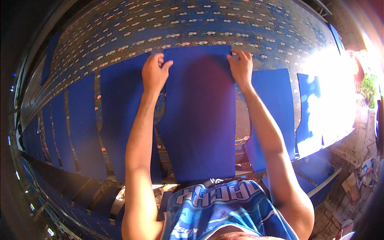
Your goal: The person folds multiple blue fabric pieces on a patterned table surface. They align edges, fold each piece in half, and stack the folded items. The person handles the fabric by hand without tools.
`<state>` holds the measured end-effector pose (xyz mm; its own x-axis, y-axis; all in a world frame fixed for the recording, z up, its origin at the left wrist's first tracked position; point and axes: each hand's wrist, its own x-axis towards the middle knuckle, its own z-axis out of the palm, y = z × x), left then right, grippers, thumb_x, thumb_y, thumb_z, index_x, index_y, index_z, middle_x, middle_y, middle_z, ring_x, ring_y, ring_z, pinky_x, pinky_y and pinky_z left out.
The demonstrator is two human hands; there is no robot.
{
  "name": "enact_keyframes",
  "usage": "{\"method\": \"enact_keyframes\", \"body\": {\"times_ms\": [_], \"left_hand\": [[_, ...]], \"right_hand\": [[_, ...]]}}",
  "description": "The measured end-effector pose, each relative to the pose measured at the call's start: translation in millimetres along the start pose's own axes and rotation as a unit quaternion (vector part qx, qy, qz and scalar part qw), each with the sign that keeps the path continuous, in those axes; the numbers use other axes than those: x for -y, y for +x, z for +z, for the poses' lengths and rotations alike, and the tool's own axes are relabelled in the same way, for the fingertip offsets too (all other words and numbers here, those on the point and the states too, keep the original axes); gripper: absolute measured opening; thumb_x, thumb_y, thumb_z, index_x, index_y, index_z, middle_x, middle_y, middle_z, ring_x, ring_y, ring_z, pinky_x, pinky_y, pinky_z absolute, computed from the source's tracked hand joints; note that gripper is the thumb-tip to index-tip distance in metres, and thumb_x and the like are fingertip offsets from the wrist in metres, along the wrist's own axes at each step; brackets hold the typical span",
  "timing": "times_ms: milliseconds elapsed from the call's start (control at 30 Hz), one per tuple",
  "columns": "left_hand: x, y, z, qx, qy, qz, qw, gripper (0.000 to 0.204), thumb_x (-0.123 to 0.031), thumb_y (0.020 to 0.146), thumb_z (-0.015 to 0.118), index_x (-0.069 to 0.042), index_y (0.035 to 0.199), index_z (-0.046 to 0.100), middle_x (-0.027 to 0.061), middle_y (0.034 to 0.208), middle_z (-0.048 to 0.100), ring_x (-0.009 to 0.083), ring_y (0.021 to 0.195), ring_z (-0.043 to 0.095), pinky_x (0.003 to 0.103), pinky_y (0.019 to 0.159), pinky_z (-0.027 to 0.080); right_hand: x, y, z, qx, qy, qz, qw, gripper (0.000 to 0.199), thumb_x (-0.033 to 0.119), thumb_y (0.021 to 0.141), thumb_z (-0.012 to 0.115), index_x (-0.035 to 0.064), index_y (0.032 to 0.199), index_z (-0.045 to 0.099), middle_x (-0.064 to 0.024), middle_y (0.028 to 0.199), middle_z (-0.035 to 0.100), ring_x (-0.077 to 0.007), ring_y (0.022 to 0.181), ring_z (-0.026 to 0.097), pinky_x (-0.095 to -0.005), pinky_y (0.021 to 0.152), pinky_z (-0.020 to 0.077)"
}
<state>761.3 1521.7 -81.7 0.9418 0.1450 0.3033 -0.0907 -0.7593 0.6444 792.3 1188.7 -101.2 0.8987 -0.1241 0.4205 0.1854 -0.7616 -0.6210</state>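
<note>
A blue cut fabric panel (200, 116) lies flat on the long printing table in front of me, its far edge straight and its left side notched. At its far left corner is my left hand (156, 74), fingers loosely bent and thumb apart, with nothing seen in it. My right hand (242, 68) is at the far right corner, thumb and fingers spread at the panel's edge. Whether the fingertips press on the cloth I cannot tell. Another blue panel (122, 88) lies partly under my left forearm, and a further blue panel (274, 104) lies beyond my right forearm.
More blue panels (82, 124) run in a row along the table's near side. The dark tabletop (172, 26) carries rows of small pale printed marks. Strong sunlight washes out the right end. Blue pieces hang on a lower rack (320, 176), beside a paved floor (332, 208).
</note>
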Motion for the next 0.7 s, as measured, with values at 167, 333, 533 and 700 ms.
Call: {"method": "enact_keyframes", "body": {"times_ms": [167,333,533,700], "left_hand": [[-26,-124,-65,0.057,0.028,-0.002,0.998,0.028,-0.023,0.095,0.082,-0.002,0.107,0.068,0.0128,0.095,0.072,0.0324,0.082,0.071,0.044,0.073,0.056],[-59,-262,-121,0.170,0.102,-0.184,0.963,0.028,-0.027,0.098,0.080,-0.007,0.096,0.061,0.0147,0.078,0.073,0.0406,0.073,0.072,0.051,0.067,0.055],[-86,-334,-136,0.287,0.082,-0.267,0.917,0.034,-0.027,0.093,0.085,-0.005,0.099,0.060,0.0163,0.080,0.072,0.0389,0.075,0.072,0.049,0.069,0.055],[-69,-351,-128,0.290,0.050,-0.305,0.906,0.039,-0.024,0.086,0.092,-0.004,0.095,0.060,0.0110,0.079,0.066,0.0230,0.070,0.063,0.041,0.067,0.053]], "right_hand": [[24,-114,-87,0.159,0.006,0.053,0.986,0.022,0.019,0.094,0.082,0.0058,0.110,0.075,-0.0142,0.094,0.070,-0.0316,0.084,0.071,-0.0439,0.075,0.0575],[40,-242,-178,0.321,0.017,0.092,0.942,0.019,0.024,0.096,0.079,0.0066,0.090,0.077,-0.0138,0.079,0.072,-0.0356,0.072,0.073,-0.0474,0.066,0.0569],[51,-295,-226,0.508,0.008,0.228,0.831,0.045,0.041,0.096,0.078,-0.0001,0.078,0.075,-0.0183,0.073,0.073,-0.0352,0.068,0.074,-0.0477,0.063,0.0545],[34,-305,-225,0.498,0.139,0.252,0.818,0.044,0.038,0.094,0.081,-0.0025,0.079,0.073,-0.0171,0.068,0.068,-0.0262,0.064,0.068,-0.0433,0.062,0.0512]]}}
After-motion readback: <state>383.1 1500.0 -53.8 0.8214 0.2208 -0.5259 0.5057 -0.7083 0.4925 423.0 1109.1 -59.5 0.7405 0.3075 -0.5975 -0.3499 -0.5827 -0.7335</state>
